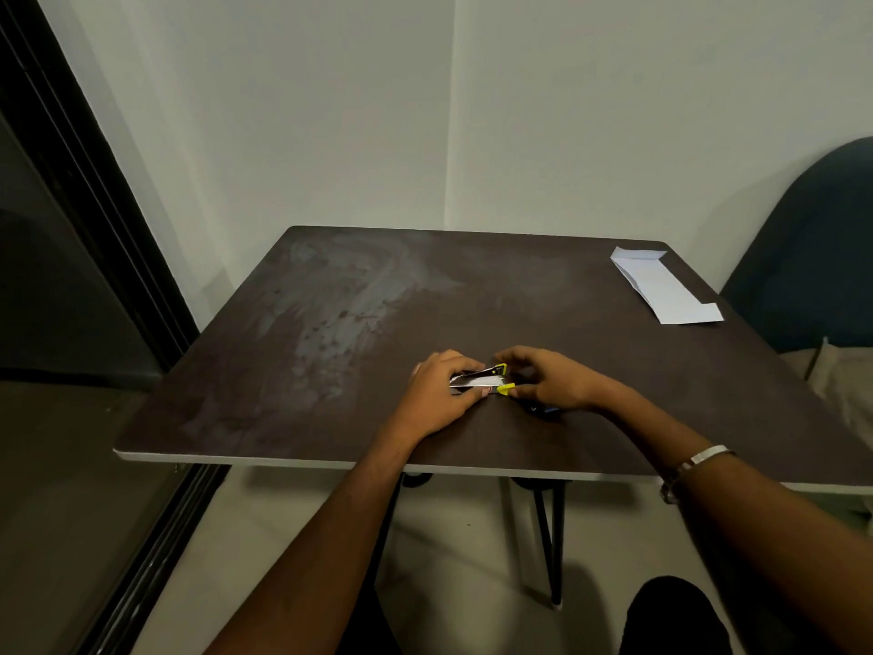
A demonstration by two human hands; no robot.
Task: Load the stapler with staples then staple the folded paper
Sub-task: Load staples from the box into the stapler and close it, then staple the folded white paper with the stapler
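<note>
Two hands meet over one small object near the front of the dark table (330, 300), and from the head view that object is the stapler (479, 381), lying opened with its silver channel showing and yellow tips at the right end. The left hand (437, 399) curls over its left end, fingers closed around the body and thumb pressed along the near side; the right hand (543, 378) pinches at the yellow end, though whether those fingers hold staples or only the stapler I cannot tell, since the knuckles hide the tips. The risk I see is a strip of staples slipping or breaking apart if it goes into the channel crooked, or a fingertip caught should the sprung top snap down. A small dark thing lies under the right palm and could be knocked aside. The folded paper (663, 288) sits well apart at the far right corner, close to the table's edge, so a careless reach might push it off toward the chair (812, 257). Plenty of bare tabletop lies open to the left and ahead.
</note>
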